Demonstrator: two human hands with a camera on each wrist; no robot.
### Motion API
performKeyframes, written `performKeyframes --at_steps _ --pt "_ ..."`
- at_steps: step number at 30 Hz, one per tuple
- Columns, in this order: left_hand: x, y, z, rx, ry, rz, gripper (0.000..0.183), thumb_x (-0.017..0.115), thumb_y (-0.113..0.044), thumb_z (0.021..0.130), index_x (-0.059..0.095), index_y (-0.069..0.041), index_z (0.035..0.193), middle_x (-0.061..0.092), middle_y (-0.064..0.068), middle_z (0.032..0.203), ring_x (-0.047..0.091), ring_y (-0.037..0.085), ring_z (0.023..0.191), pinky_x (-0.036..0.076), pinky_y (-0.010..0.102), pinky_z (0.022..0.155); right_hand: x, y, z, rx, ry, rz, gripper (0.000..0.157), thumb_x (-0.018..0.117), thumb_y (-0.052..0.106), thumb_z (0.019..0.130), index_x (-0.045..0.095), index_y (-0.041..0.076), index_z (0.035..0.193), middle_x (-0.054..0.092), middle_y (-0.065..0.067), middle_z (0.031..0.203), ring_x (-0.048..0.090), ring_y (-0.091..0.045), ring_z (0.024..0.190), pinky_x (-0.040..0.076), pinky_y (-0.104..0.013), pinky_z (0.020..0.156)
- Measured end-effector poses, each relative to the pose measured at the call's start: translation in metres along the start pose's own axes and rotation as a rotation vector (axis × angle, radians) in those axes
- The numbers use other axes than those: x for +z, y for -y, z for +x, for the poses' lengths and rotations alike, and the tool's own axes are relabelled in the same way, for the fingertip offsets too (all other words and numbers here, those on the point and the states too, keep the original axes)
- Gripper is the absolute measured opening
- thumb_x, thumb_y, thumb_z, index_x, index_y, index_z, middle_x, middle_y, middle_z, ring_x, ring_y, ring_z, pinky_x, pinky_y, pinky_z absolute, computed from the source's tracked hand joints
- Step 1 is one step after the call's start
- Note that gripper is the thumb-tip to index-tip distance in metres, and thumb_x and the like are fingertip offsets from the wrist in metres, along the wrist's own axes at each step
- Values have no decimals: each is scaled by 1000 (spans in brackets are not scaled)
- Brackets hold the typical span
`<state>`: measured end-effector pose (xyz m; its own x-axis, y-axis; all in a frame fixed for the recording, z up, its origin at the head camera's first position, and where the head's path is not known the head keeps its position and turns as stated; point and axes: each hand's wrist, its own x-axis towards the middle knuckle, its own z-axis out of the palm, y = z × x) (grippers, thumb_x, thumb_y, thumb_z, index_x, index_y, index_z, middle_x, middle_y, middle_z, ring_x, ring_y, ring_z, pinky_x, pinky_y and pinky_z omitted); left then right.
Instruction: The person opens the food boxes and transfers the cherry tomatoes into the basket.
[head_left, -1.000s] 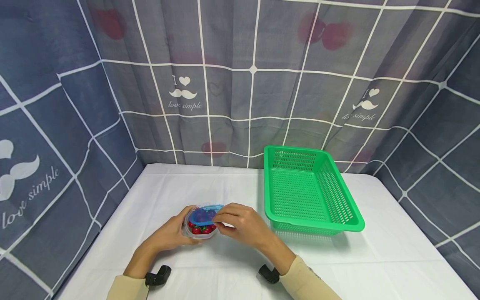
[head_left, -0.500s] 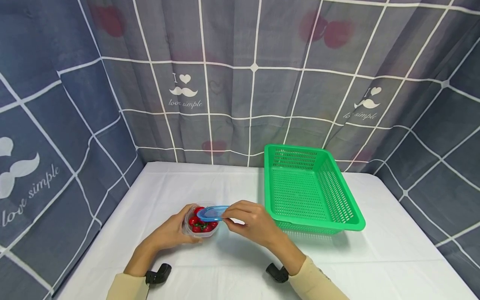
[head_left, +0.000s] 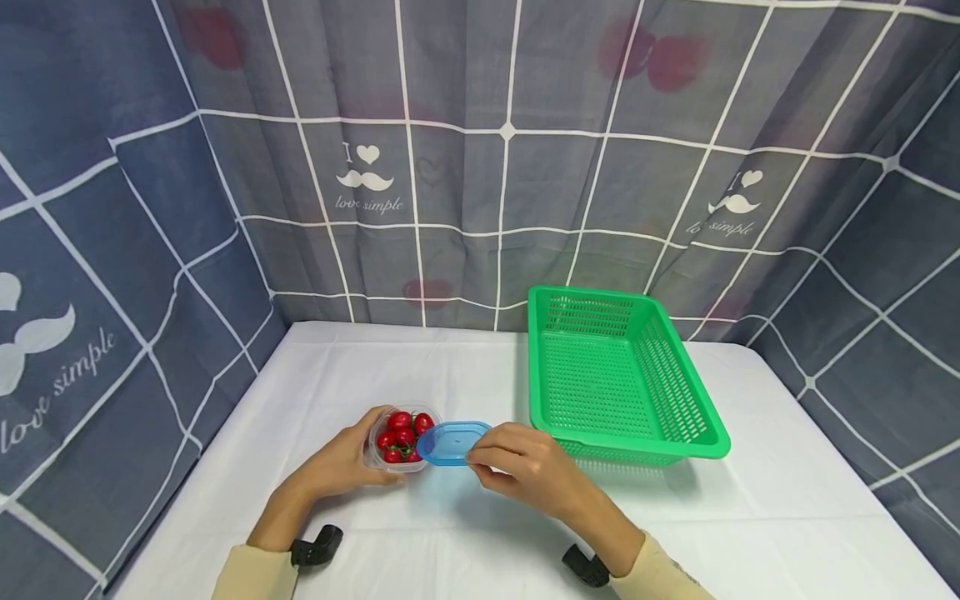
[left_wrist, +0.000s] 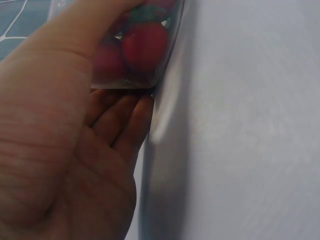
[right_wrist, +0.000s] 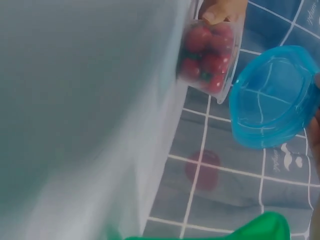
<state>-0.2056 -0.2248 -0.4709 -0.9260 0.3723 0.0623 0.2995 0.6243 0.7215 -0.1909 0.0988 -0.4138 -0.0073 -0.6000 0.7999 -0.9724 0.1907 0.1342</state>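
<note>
A clear plastic food container [head_left: 401, 468] full of red cherry tomatoes [head_left: 403, 437] with green stems sits on the white-covered table. My left hand [head_left: 341, 462] grips it from the left side, thumb at the near side and fingers around the back. In the left wrist view the container's wall [left_wrist: 107, 84] shows close above the curled fingers. My right hand [head_left: 528, 468] pinches the edge of a translucent blue lid [head_left: 450, 443], held just right of the container, its left end near the rim. The right wrist view shows the lid [right_wrist: 272, 97] off the container.
A green perforated plastic basket [head_left: 592, 387] stands on the table behind and to the right of my right hand, with nothing in it. Grey checked curtains [head_left: 465, 183] hang behind the table and at both sides. A black wrist strap device [head_left: 318, 546] sits on each wrist.
The blue lid has come away from over the container and moved right with my right hand, uncovering the tomatoes. My left hand has kept its grip on the container in place.
</note>
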Motion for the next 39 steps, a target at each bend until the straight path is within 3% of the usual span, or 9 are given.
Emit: performKeyframes --at_steps 13,23,33,39 --pt "1 0 0 -13 -2 -1 103 95 -47 69 39 -16 151 53 16 151 49 39 141 36 65 114 -9 13 -26 -71 156 -29 30 84 -2 70 76 11 96 74 5 95 69 -8 89 54 -21 95" --pt "-1 -2 0 -22 2 1 102 94 -47 69 39 -17 150 52 16 151 48 40 142 36 66 114 -6 16 -36 49 283 29 24 85 2 75 75 16 91 72 10 93 66 -2 89 51 -13 94" --pt "0 0 0 -17 2 5 103 94 -48 69 38 -16 151 51 17 152 47 40 142 36 66 114 -3 18 -44 126 464 151 13 85 17 85 78 22 95 73 16 95 66 3 92 48 -7 90" --pt "0 1 1 -14 2 0 103 94 -48 69 39 -17 150 52 16 152 48 40 142 36 66 114 -1 18 -46 143 495 205 12 84 22 86 78 23 96 73 17 93 64 5 91 47 -6 89"
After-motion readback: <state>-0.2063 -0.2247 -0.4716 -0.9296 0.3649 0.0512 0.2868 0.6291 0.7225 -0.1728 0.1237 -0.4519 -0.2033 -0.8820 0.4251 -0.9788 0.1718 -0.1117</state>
